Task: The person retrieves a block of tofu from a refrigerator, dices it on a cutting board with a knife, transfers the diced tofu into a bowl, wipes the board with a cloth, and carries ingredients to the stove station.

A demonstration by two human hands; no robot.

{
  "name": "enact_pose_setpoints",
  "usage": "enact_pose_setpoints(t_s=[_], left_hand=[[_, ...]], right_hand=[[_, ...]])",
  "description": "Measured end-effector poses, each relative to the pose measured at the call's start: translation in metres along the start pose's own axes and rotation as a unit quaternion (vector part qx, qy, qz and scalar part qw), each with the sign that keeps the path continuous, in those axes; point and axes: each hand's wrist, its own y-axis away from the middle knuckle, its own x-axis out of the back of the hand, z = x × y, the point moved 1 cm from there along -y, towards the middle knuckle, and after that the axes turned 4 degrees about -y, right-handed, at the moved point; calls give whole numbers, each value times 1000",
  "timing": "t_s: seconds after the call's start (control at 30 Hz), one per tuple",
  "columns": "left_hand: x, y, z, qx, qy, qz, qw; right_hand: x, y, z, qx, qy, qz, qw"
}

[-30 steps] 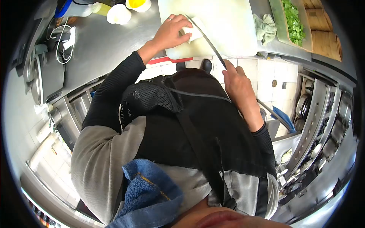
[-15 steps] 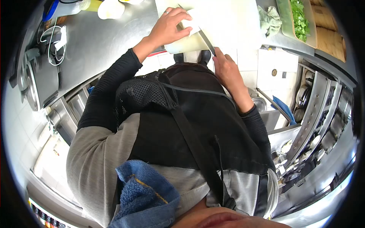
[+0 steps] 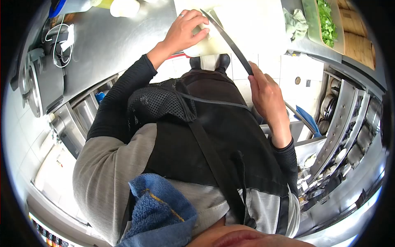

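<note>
A long knife (image 3: 230,42) is in my right hand (image 3: 265,90), its fingers wrapped round the handle and its blade slanting up and left over a white cutting board (image 3: 257,29). My left hand (image 3: 187,29) curls its fingers and thumb about a pale block of food (image 3: 202,31) near the board's left edge. The knife tip lies just beyond the fingertips of that hand. Strong glare washes out the block, so its exact kind cannot be made out. A pale strip, perhaps a cut piece, shows by the blade.
A crumpled cloth (image 3: 295,24) lies right of the board, beside a container of chopped greens (image 3: 327,24). On the left, a white cable (image 3: 61,45) and a pale round object (image 3: 124,7) rest on the steel counter (image 3: 123,33). Pans and utensils fill shelves (image 3: 329,152) at lower right.
My right hand has drawn back down and to the right with the knife, whose blade has shifted rightward. My left hand stays at the block with little change.
</note>
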Motion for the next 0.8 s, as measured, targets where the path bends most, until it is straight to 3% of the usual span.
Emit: enact_pose_setpoints(t_s=[0.23,0.37,0.47,0.5,0.6,0.7,0.8], left_hand=[[-3,3,-6,-12,-2,13,1000],[0,5,-5,2,-11,-5,1000],[9,13,4,1,-23,7,1000],[11,17,5,0,-24,16,1000],[14,37,-10,13,10,-44,999],[12,56,-26,28,13,-60,998],[14,59,-24,-16,-23,-45,999]], right_hand=[[-26,-7,1,-14,-7,-17,1000],[-87,-38,30,17,-45,5,999],[-86,-49,47,30,-161,3,986],[-87,-50,65,-20,-223,-19,974],[-72,-52,83,-53,-243,-36,968],[-44,-43,55,-20,-152,-40,987],[-38,-26,34,-6,-138,-14,990]])
